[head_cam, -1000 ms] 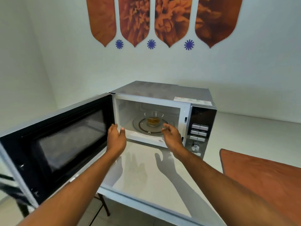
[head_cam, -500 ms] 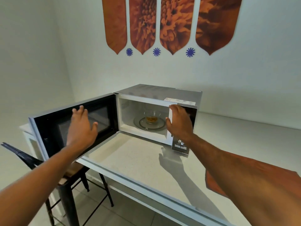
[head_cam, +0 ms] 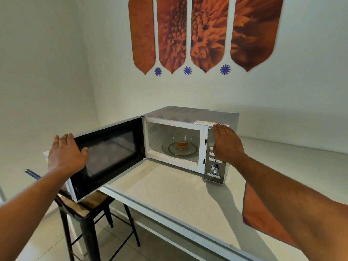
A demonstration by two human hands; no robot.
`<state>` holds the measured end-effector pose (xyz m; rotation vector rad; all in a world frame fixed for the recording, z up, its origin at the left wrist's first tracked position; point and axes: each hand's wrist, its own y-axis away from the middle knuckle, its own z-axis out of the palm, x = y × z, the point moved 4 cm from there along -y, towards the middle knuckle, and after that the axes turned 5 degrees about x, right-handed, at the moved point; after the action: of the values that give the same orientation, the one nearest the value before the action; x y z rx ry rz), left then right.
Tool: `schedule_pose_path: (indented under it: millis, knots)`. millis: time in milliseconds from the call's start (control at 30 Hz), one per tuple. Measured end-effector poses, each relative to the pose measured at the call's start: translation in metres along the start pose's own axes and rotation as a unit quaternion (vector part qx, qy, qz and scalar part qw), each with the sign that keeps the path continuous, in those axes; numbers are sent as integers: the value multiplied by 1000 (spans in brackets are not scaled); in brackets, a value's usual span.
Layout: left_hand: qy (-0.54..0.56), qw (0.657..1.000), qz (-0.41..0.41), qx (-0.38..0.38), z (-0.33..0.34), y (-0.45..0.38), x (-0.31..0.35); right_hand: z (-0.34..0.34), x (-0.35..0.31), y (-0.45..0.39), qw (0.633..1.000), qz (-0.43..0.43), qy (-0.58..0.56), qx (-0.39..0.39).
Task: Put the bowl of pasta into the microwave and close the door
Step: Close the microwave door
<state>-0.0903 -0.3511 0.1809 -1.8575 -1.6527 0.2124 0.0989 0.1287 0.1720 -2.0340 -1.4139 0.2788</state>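
A silver microwave [head_cam: 188, 113] stands on the white counter with its door [head_cam: 113, 151] swung wide to the left. Inside, a clear glass bowl of pasta [head_cam: 182, 143] sits on the glass turntable. My left hand [head_cam: 66, 155] lies flat with fingers apart against the outer edge of the door. My right hand [head_cam: 226, 144] rests flat on the upper part of the control panel at the microwave's right front, holding nothing.
The white counter [head_cam: 169, 189] runs to the front edge. An orange cloth [head_cam: 263, 219] lies on it at the right. A black stool with a wooden seat [head_cam: 88, 204] stands under the open door. Orange flower panels [head_cam: 203, 32] hang on the wall.
Both hands left the microwave's opening. The left hand went out to the door's edge, the right hand up onto the control panel. My view has pulled back from the microwave.
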Motion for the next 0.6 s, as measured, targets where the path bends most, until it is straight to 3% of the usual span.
schedule_pose_path:
  millis: [300, 600]
  knots:
    - [-76, 994, 55, 63, -6, 35, 26, 2, -1, 1, 1000, 14, -3, -27]
    - [-11, 986, 114, 123, -19, 75, 71, 4, -2, 1, 1000, 24, 5, -5]
